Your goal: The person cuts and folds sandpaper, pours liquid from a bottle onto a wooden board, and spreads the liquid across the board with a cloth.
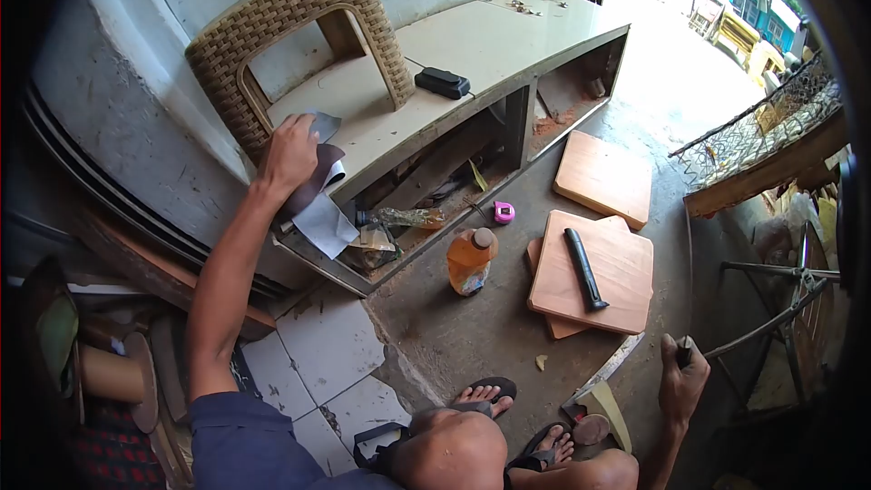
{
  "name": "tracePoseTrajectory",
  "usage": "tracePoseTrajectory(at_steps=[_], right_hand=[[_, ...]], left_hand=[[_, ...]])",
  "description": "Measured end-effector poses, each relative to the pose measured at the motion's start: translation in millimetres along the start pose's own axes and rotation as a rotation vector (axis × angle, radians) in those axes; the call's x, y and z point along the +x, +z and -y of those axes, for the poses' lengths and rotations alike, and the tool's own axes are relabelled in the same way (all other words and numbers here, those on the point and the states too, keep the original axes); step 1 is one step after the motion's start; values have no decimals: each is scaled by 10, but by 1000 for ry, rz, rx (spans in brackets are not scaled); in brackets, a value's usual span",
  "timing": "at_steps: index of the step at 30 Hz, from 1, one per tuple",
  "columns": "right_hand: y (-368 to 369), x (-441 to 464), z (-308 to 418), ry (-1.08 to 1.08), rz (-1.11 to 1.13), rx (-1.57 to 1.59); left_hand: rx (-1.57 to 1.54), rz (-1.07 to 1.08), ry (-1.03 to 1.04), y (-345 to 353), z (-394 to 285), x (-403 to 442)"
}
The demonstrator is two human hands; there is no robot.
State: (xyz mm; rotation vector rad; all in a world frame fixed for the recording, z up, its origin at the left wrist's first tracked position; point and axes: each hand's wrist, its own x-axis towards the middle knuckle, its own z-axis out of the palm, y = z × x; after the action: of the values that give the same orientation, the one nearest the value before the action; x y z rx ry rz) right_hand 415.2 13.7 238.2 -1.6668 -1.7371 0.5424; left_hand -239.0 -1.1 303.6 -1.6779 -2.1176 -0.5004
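Observation:
My left hand is closed on a piece of sandpaper, at the near left end of the cabinet. The sheet looks grey on one side and dark brown on the other, and hangs down over the cabinet edge. Right beside this hand stands a woven-pattern tan plastic stool. My right hand is a fist at the lower right, off the floor; a small dark end shows by the thumb, too small to name. Nearest to it are stacked wooden boards with a dark-handled tool lying on top.
An orange-filled bottle and a pink tape measure stand near the low cabinet. Another wooden board lies behind the stack. On the cabinet rests a black case. A metal-framed chair is at the right.

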Motion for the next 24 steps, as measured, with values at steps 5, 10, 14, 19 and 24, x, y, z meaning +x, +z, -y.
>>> tracePoseTrajectory(at_steps=[5, 10, 14, 19, 24], right_hand=[[525, 636, 959, -183, 175, -38], [1477, 1722, 2053, -420, 298, -277], [2311, 2421, 2682, -551, 299, -380], [3055, 2813, 3138, -549, 247, -397], [3193, 2919, 3189, -617, 170, -360]], left_hand=[[173, 279, -470, 131, -444, 611], [298, 368, -409, 456, -300, 755], [268, 227, -344, 369, -270, 681], [-103, -320, -119, -353, -750, 259], [-596, -499, -140, -699, -1313, -201]])
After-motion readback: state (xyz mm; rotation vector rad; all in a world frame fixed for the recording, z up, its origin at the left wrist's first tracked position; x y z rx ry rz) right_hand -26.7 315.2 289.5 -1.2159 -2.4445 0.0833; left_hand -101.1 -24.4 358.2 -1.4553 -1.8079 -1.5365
